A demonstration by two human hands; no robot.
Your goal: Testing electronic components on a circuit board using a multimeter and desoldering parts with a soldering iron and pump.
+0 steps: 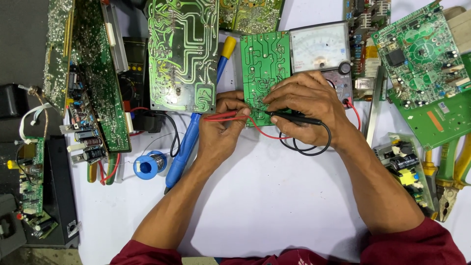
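head view: the small green circuit board (265, 73) lies solder-side up toward the far edge of the white worktop (274, 206), its long axis running away from the person. left hand (223, 130) fingers pinch the red probe (226, 117), right hand (309, 110) fingers grip the black probe (294, 118); both tips meet the board's near edge, beside the analog meter (320, 48).

Small green circuit board (265, 68) lies solder-side up; red probe (223, 117) and black probe (294, 118) touch it

The small circuit board (264, 68) lies centre – meter (321, 49) just right, soldering iron (189, 142) left, solder spool (149, 165) beside it.
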